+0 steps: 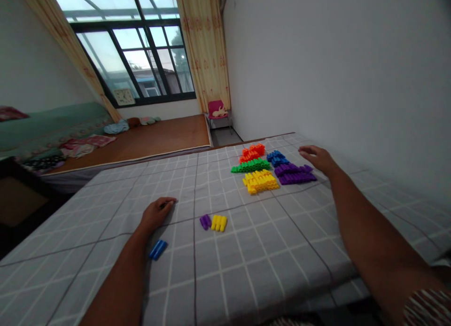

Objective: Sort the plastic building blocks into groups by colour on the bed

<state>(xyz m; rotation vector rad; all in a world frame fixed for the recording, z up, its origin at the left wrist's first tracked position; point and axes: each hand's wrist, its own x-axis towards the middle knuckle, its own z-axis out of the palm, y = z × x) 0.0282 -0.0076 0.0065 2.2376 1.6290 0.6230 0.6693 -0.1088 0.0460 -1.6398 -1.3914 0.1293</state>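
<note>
My left hand (157, 212) rests on the checked cloth, its fingers curled; whether it holds anything cannot be made out. Beside my left wrist lie blue pieces (158, 249). Purple pieces (205, 221) and yellow pieces (219, 223) sit side by side to the right of that hand. My right hand (315, 158) is above or on the cloth at the right, fingers stretched forward, just beyond a purple pile (294, 174). Near that pile are a blue pile (277, 158), an orange pile (252, 153), a green row (251, 165) and a yellow pile (260, 181).
The grey checked cloth (116, 208) covers the surface, with a white wall (317, 67) along its right. Behind are a brown platform (169, 134) with clothes, a pink chair (216, 109), a window and curtains. A dark piece of furniture (24, 199) stands at the left.
</note>
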